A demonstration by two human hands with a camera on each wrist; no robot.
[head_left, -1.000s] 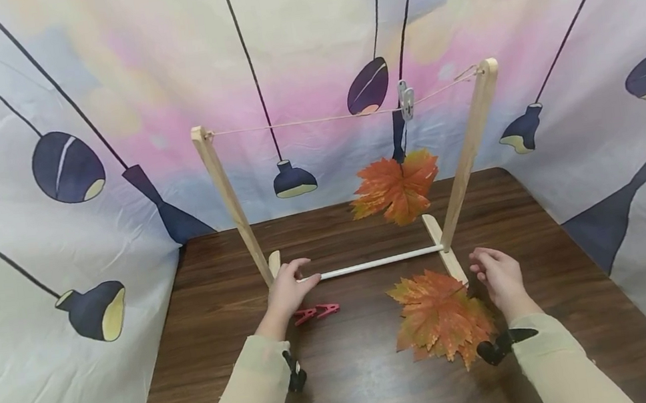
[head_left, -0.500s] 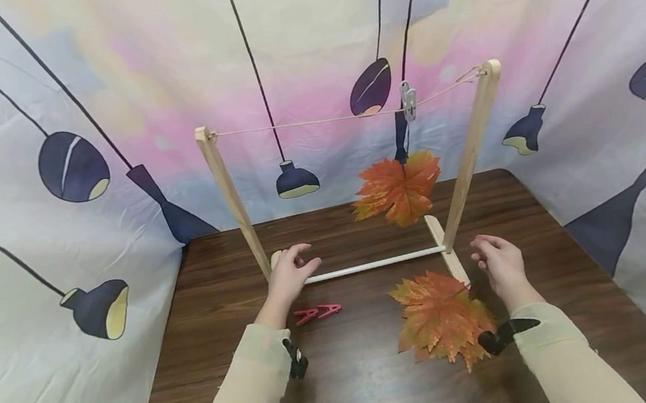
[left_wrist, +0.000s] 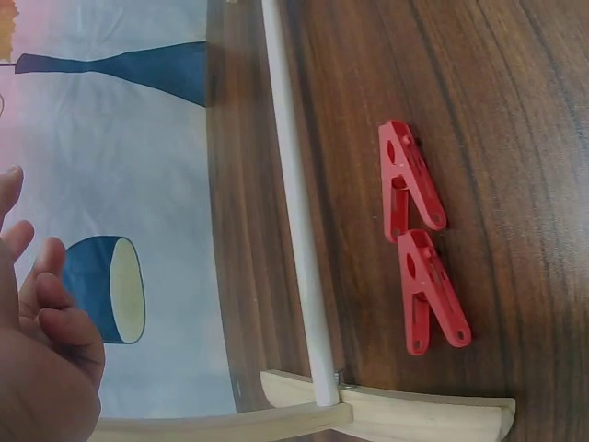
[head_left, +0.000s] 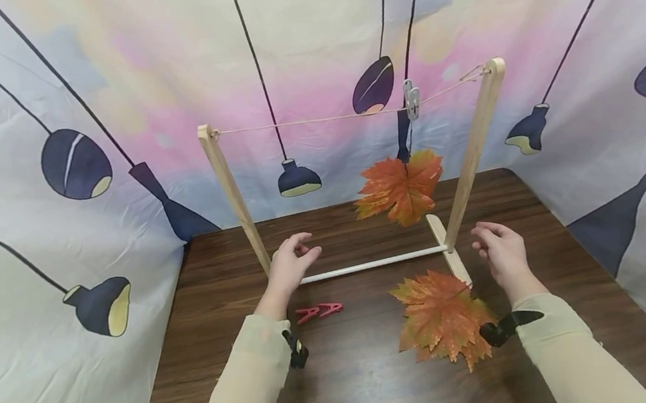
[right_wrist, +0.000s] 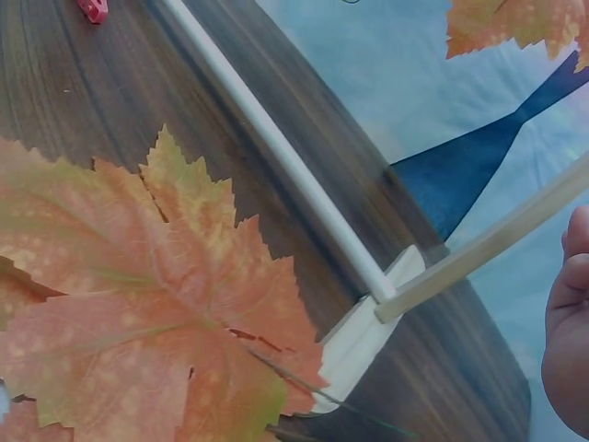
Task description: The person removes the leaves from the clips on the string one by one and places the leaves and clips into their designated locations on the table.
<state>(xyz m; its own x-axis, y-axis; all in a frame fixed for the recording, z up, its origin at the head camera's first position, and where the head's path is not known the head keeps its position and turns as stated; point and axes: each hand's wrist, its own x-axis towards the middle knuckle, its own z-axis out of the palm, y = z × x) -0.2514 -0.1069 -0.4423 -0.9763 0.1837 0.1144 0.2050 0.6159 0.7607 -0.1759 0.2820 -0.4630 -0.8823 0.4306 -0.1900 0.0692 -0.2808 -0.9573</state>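
My left hand [head_left: 286, 268] hovers beside the left post of a wooden drying frame [head_left: 233, 199], fingers loosely bent and holding nothing. Below it on the table, two red clothespins [left_wrist: 419, 230] lie end to end. To the right of the frame is my right hand [head_left: 504, 258], its fingers relaxed with nothing between them. Orange artificial maple leaves [head_left: 443, 321] lie near that hand, in front of the frame's right foot. Another maple leaf [head_left: 401, 188] hangs from the string by a grey clothespin [head_left: 412, 100].
A thin string [head_left: 307, 121] runs between the tops of the two posts. A white rod [head_left: 373, 265] joins their feet low over the brown wooden table [head_left: 369, 384]. Printed cloth [head_left: 160, 60] with lamp drawings surrounds the table at the back and sides.
My left hand has drawn up and away from the white rod near the left post. My right hand has risen slightly. The leaves and clothespins stay where they were.
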